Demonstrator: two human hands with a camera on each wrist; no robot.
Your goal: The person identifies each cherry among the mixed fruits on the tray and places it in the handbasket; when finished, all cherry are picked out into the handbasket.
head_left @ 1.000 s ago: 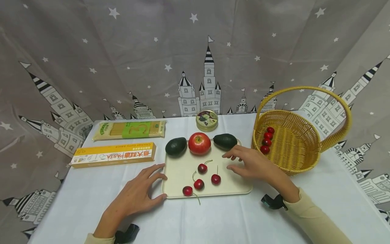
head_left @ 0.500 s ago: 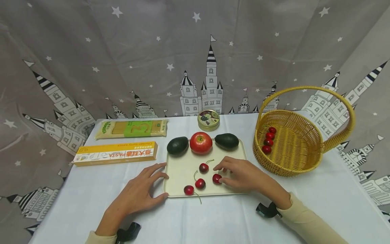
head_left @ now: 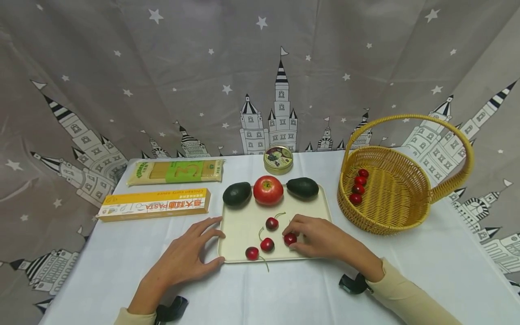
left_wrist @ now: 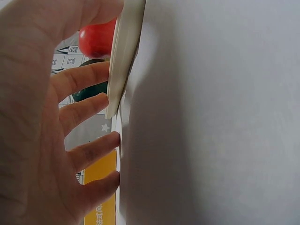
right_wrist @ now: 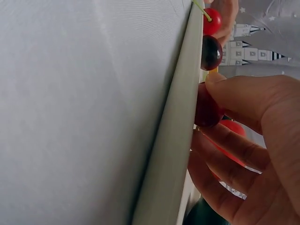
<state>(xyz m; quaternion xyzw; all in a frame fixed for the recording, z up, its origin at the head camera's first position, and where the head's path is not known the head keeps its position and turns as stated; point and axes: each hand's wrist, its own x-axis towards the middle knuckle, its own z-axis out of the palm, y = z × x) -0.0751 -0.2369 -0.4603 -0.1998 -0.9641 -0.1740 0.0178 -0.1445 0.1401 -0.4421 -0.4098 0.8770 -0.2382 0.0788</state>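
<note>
My right hand [head_left: 322, 237] pinches a dark red cherry [head_left: 290, 239] at the front right of the cream tray [head_left: 239, 225]; in the right wrist view the thumb lies against that cherry [right_wrist: 208, 108], fingers on its other side. My left hand [head_left: 184, 253] has its fingers spread, thumb and fingertips touching the tray's left edge; the left wrist view shows them against the rim [left_wrist: 123, 61]. Three more cherries with stems lie on the tray: one behind [head_left: 271, 223], one in the middle [head_left: 266, 244], one at the front edge [head_left: 252, 253]. Along the back sit a red apple [head_left: 268, 190] between two avocados [head_left: 237, 194].
A wicker basket [head_left: 394, 196] with a tall handle stands to the right, several red cherries [head_left: 359, 180] at its left side. Behind the tray is a round tin [head_left: 278, 160]. At left lie a pasta box [head_left: 154, 204] and a noodle packet [head_left: 176, 172] on the white cloth.
My right hand has come left and toward me from near the right avocado, down to the rightmost cherry, and its fingers have closed around it. The left hand stays at the tray edge.
</note>
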